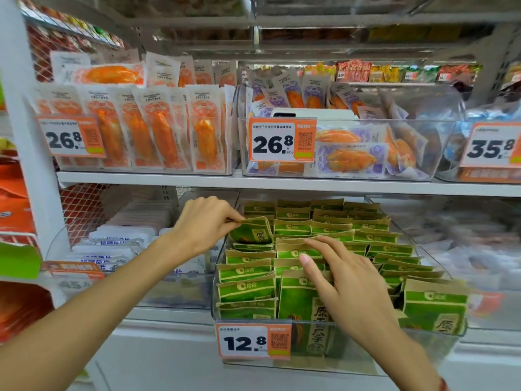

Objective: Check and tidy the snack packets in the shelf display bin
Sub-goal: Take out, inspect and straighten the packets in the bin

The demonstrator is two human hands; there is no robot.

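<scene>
Left hand (pixel 204 221) is pinching the top edge of one green packet (pixel 251 230), lifting it from the far-left row of our clear bin (pixel 366 359), probably to check it. Right hand (pixel 346 280) fingers are lying straight, pressing the middle rows (pixel 298 251) so neighbours aren't toppling.

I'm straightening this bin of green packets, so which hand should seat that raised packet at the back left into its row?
Probably the left hand: it already pinches the raised packet's top edge. The right hand lies with straight fingers on the middle rows of the clear bin, farther away.
</scene>
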